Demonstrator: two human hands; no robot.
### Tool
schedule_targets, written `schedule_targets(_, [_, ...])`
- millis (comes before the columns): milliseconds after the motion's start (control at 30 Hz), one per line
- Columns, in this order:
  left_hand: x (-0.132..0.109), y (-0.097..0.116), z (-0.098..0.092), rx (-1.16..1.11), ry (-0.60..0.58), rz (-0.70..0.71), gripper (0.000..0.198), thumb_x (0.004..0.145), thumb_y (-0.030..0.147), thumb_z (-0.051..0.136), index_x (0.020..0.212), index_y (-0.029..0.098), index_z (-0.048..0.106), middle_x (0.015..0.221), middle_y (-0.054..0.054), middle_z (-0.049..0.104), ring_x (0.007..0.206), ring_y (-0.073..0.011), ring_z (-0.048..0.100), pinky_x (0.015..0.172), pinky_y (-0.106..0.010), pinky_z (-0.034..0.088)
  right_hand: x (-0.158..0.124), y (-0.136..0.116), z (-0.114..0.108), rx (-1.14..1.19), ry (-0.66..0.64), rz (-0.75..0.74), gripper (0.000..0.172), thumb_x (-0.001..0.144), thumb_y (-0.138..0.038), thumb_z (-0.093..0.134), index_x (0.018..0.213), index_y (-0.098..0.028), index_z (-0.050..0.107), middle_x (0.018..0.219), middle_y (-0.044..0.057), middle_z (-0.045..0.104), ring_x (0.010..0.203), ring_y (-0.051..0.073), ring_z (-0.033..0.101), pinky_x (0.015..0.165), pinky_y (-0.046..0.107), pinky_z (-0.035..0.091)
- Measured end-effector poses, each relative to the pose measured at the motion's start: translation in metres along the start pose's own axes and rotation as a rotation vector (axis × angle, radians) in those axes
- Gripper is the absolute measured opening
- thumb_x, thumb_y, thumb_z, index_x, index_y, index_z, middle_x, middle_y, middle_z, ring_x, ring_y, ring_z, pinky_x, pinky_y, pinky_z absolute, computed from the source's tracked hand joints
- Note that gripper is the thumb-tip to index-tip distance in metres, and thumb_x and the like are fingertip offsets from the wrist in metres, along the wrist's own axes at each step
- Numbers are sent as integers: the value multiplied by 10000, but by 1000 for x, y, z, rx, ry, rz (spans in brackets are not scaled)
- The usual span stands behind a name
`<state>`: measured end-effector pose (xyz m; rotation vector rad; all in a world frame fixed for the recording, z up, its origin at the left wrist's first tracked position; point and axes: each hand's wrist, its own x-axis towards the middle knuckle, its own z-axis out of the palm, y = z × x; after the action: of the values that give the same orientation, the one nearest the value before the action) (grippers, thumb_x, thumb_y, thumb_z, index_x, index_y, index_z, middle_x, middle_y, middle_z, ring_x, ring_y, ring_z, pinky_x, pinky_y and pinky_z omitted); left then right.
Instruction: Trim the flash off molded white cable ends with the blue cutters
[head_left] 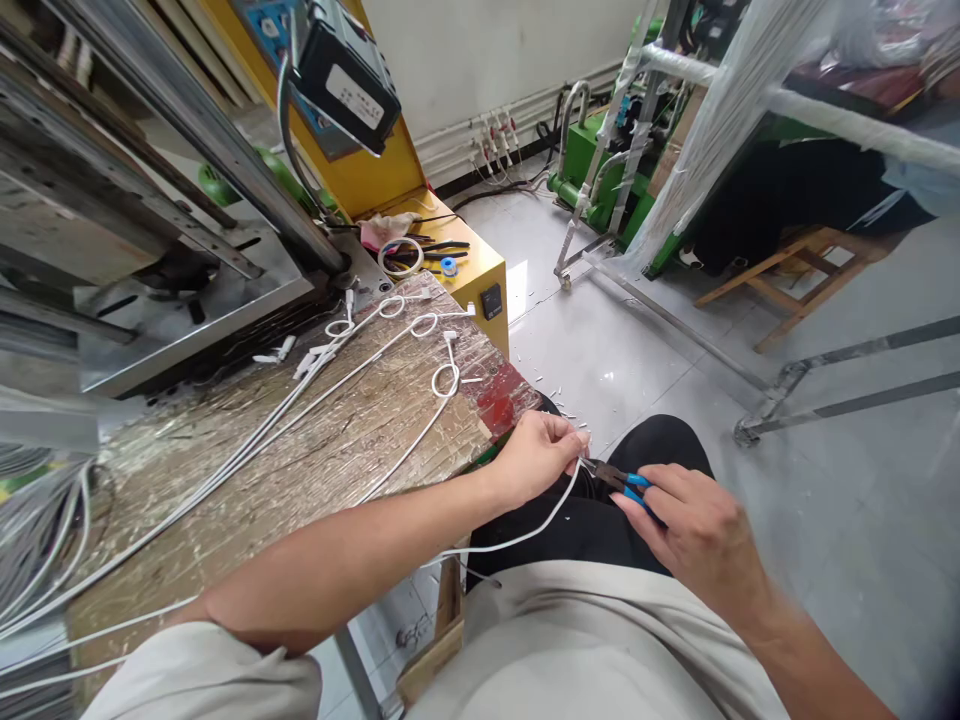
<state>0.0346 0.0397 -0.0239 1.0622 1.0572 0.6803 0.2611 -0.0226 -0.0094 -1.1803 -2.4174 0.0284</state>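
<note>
My left hand (541, 455) pinches the end of a white cable (551, 518) above my lap, its fingers pressed together. From there the cable droops back under my left forearm. In my right hand (694, 525) is a pair of pliers with blue handles (637, 487), fingers wrapped round the grips. The dark jaws meet the cable end just beside my left fingertips; whether they bite on it is too small to tell. On the wooden bench lie several white cables with looped ends, one with its loop (445, 381) close to the bench corner.
A steel press frame (202, 330) stands on the bench's left. Behind the bench, a yellow cabinet (480, 270) carries more pliers and a blue tape roll (448, 266). White scraps dot the floor. A wrapped metal rack (675, 290) and a wooden stool (814, 275) stand to the right.
</note>
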Motion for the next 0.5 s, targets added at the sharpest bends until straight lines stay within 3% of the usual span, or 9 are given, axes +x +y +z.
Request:
schedule_targets(133, [-8, 9, 7, -166, -92, -60, 459, 831, 570, 710, 700, 134, 652, 513, 40, 514, 456, -59, 341, 488, -238, 229, -11, 5, -2, 156, 24, -2, 261, 946, -152, 721, 778, -172, 522, 936, 69, 678, 781, 158, 565, 712, 327, 430])
schedule_targets(267, [-14, 16, 11, -210, -168, -60, 521, 824, 641, 717, 699, 144, 623, 527, 43, 505, 460, -60, 359, 478, -241, 236, -23, 1, 0, 421, 68, 130, 273, 949, -94, 683, 761, -177, 502, 935, 55, 635, 793, 124, 590, 693, 261, 468])
schedule_targets(500, [-19, 20, 13, -119, -145, 44, 532, 894, 627, 672, 710, 129, 631, 510, 65, 454, 470, -44, 330, 484, -221, 243, -32, -13, 5, 602, 91, 263, 296, 965, -128, 655, 715, -184, 507, 871, 34, 615, 773, 123, 622, 653, 236, 470])
